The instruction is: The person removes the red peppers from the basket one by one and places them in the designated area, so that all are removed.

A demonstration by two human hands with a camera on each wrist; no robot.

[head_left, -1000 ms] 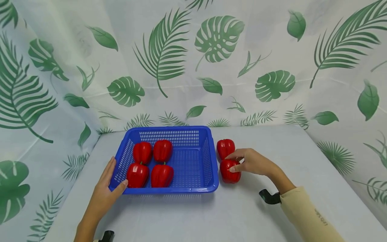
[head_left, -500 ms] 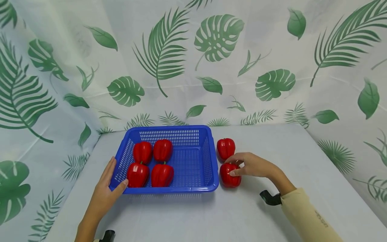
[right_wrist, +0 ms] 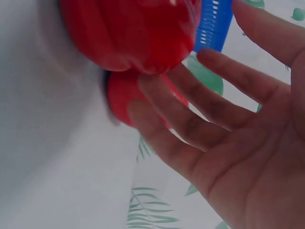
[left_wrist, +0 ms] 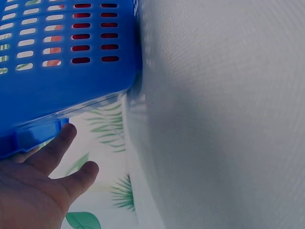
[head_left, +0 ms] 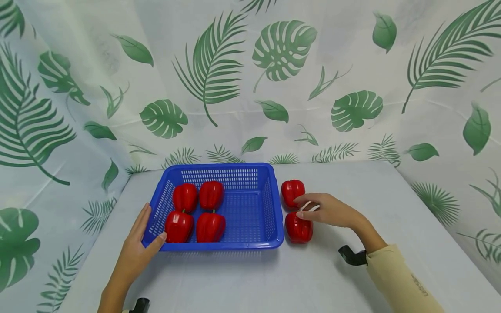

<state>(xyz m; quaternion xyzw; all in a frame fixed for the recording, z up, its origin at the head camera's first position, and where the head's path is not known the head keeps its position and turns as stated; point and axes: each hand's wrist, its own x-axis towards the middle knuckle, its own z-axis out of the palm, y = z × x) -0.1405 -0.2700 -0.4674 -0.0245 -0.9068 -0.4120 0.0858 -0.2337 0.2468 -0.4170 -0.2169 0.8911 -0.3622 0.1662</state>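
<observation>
Four would be too many to count, so several red bell peppers [head_left: 178, 226] sit in the left half of a blue plastic basket [head_left: 250, 246]. My left hand [head_left: 135, 250] rests at the basket's front left corner, thumb on the rim and fingers extended along the outer side. Right of the basket, a far bell pepper [head_left: 289, 195] and a near bell pepper [head_left: 299, 230] stand on the table, one behind the other. Over the near one hovers my right hand [head_left: 330, 211], fingers loosely spread. The right wrist view shows its fingers [right_wrist: 164, 138] extended beside both peppers, gripping neither.
A pale cloth covers the table [head_left: 250, 287]. Behind it hangs a white curtain [head_left: 242, 126] with green leaf prints, which also runs along both sides. A black strap end [head_left: 352, 255] sticks out at the right wrist.
The near pepper has shifted slightly toward the front of the table, away from the far one. My right hand has since lifted a little off it. My left hand has stayed in place.
</observation>
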